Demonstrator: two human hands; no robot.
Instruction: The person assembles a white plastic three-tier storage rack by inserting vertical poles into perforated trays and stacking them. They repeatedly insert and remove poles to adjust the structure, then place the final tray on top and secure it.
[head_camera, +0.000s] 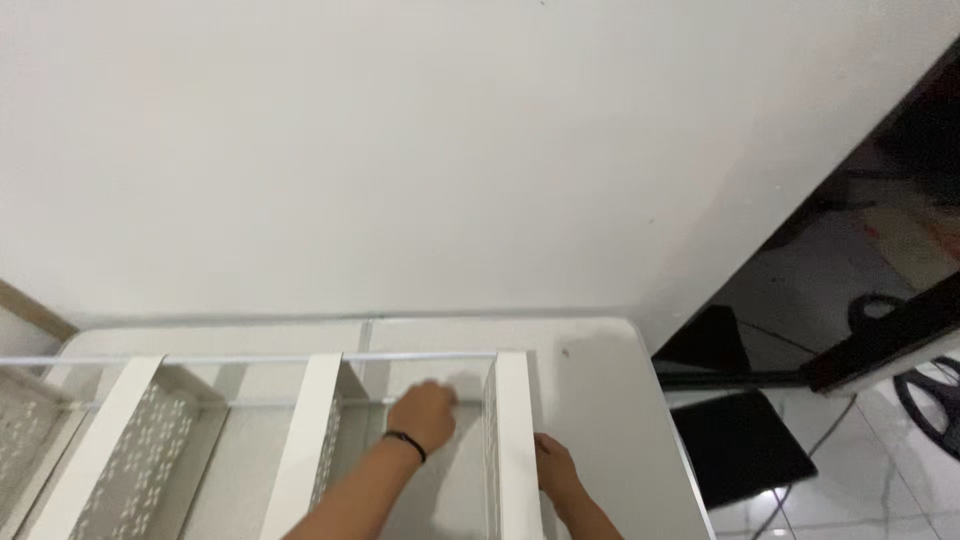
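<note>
A bare white wall (400, 150) fills most of my view, with a white table (600, 400) pushed against it and a dark screen (850, 280) leaning at the right over a tiled floor (880, 480). My left hand (424, 413) reaches forward from below, forearm angled up and to the right, a black band (405, 443) on the wrist; the fingers are curled shut around the thin rod (250, 402) that runs across the rack. My right hand (553, 466) lies against the outer face of the rightmost panel (512, 440), fingers pressed together and flat. The white metal rack (150, 440) lies on the table, its perforated panels standing parallel, joined by slim rails.
</note>
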